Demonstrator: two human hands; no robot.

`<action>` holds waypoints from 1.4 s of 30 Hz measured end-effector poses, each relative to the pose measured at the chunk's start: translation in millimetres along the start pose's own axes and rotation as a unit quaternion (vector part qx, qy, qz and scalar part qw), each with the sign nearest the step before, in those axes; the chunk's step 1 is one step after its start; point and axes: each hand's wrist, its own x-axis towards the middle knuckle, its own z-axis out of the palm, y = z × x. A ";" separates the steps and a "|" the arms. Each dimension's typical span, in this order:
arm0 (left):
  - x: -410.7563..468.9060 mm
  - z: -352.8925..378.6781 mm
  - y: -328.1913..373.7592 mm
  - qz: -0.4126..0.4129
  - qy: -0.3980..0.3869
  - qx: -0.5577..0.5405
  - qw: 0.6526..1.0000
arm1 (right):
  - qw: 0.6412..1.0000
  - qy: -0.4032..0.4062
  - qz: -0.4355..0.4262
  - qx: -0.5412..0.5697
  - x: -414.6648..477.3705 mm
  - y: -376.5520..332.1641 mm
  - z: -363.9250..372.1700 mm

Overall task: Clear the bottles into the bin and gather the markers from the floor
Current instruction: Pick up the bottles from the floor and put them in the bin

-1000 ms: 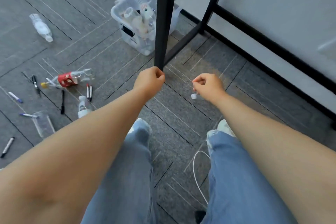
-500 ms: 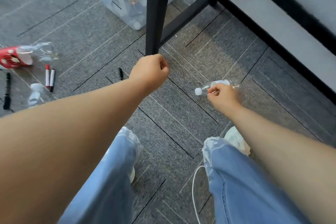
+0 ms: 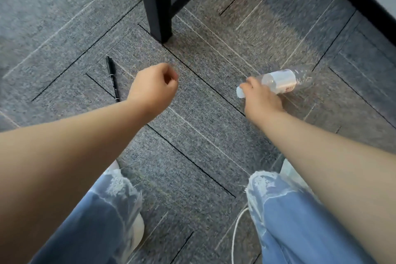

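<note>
our right hand [image 3: 260,97] grips the plastic bottle [image 3: 281,80]; left hand [image 3: 153,88] fisted, empty; black marker [image 3: 112,79] at its 9 o'clock.

1 view only, from a wide-angle camera on the person's head. It faces steeply down and slightly forward at the floor [image 3: 192,135], close above both forearms. The left hand [image 3: 154,85] and right hand [image 3: 261,98] sit mid-frame, the jeans [image 3: 96,221] fill the bottom edge, and a black post [image 3: 156,0] stands at the top.
</note>
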 end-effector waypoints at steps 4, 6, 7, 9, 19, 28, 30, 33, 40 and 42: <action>-0.3 16.3 -14.6 -0.011 -0.011 0.002 1.000 | 0.996 -0.048 -0.022 -0.074 6.3 6.5 22.9; -3.1 21.4 -20.3 -0.014 -0.017 0.012 1.000 | 0.997 -0.036 -0.026 -0.067 8.1 4.4 32.1; -5.4 23.0 -22.7 -0.014 -0.022 0.018 0.999 | 0.997 -0.022 -0.029 -0.061 7.8 2.1 35.9; -9.5 22.1 -26.1 -0.014 -0.034 0.019 0.999 | 0.998 -0.001 -0.031 -0.049 3.6 -4.8 39.2; -44.0 -80.3 -16.6 0.017 -0.027 0.025 0.999 | 0.991 0.022 -0.131 0.032 -63.9 -74.7 -58.3; -149.3 -260.5 -45.2 -0.012 0.115 -0.009 0.993 | 0.957 0.120 -0.254 0.067 -172.6 -222.5 -180.8; -176.6 -295.6 -65.4 -0.034 0.149 -0.009 0.988 | 0.947 0.138 -0.279 0.077 -186.9 -260.4 -202.8; -208.3 -331.5 -97.4 -0.081 0.188 0.004 0.979 | 0.928 0.165 -0.312 0.119 -203.6 -311.1 -225.2; -243.4 -350.3 -119.7 -0.156 0.195 -0.024 0.968 | 0.902 0.176 -0.331 0.216 -240.1 -366.7 -231.3; -242.7 -350.7 -120.7 -0.159 0.188 -0.022 0.969 | 0.904 0.167 -0.323 0.223 -240.3 -371.5 -226.5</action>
